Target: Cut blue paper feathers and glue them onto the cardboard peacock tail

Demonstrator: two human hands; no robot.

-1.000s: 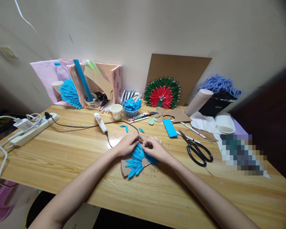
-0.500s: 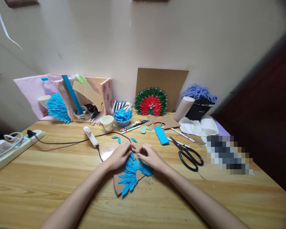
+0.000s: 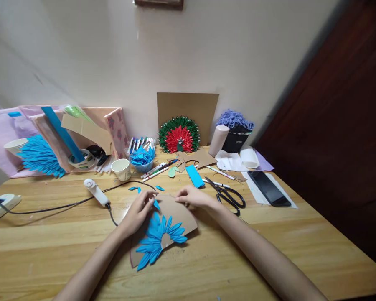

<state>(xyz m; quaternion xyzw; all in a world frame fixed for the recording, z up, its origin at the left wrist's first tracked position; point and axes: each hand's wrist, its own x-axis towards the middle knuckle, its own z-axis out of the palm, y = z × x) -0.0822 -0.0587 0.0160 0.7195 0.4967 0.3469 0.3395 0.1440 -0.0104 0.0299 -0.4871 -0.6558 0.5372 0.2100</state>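
A fan-shaped piece of cardboard [image 3: 177, 213] lies on the table before me, with blue paper petals [image 3: 153, 240] arranged in an arc around its small inner curve. My left hand [image 3: 139, 213] rests over its upper left side, fingers bent, closed on a single blue paper petal [image 3: 156, 205] at the thumb tip. At the upper edge of the cardboard, my right hand [image 3: 194, 197] has its fingers and thumb pinched together on the rim. The undersides of its fingers are hidden. A few loose petals [image 3: 159, 188] lie just beyond my left hand.
Black-handled scissors [image 3: 227, 194] and a phone [image 3: 269, 189] lie to the right. A white corded tool [image 3: 95, 193] is on the left, its cable crossing the table. Behind stand a paper cup [image 3: 121, 170], a bowl of blue petals [image 3: 143, 161] and a red-green peacock craft [image 3: 179, 136].
The camera view has turned to the right. My hands have drawn apart, the right one shifting right along the cardboard's edge, so more bare cardboard shows between them.
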